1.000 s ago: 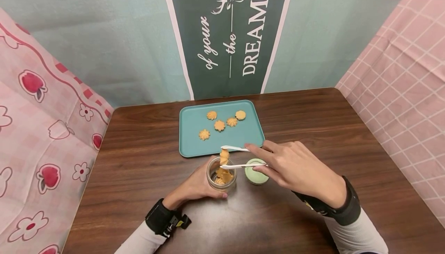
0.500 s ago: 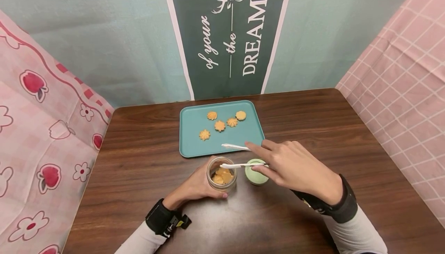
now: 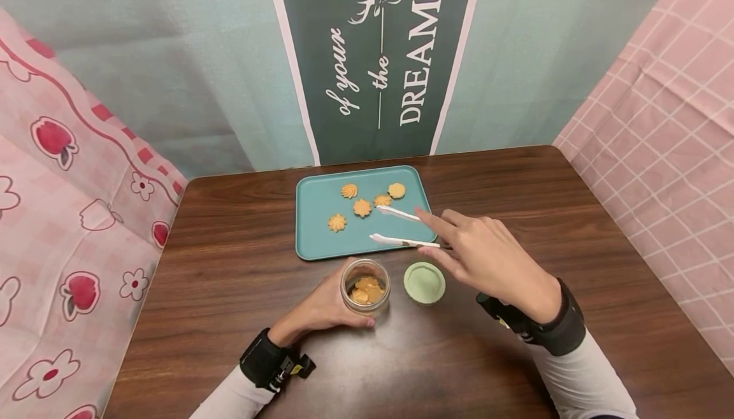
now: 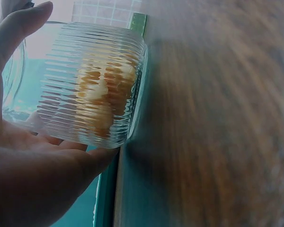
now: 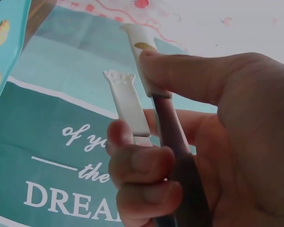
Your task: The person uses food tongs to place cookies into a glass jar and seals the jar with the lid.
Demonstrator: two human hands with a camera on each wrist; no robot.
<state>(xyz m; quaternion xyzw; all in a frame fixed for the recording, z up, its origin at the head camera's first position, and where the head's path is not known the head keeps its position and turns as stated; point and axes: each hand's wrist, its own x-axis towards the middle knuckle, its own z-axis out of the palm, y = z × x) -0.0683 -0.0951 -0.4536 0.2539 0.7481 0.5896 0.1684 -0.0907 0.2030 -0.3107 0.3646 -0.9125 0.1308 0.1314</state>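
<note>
My left hand (image 3: 329, 301) grips a clear ribbed glass jar (image 4: 92, 85) that stands on the table, thumb on one side and fingers round the other. Several golden cookies (image 3: 367, 290) lie at the bottom of the jar. With my right hand (image 3: 487, 253) I hold a pair of tongs (image 5: 168, 118) with white paw-shaped tips. The tips are spread apart with nothing between them, over the near right part of the teal tray (image 3: 312, 241). Several piped cookies lie on that tray, one cookie (image 3: 382, 200) right by the upper tong tip in the head view.
A round light green lid (image 3: 424, 283) lies on the wooden table (image 3: 229, 241), right of the jar. Behind the table hangs a green cloth (image 3: 229, 88) with printed lettering. Pink cloths line the left and right sides.
The cookie between the tong tips dropped into the jar as the tongs spread. My right hand then moved the tongs away from the jar to over the tray. My left hand stayed put.
</note>
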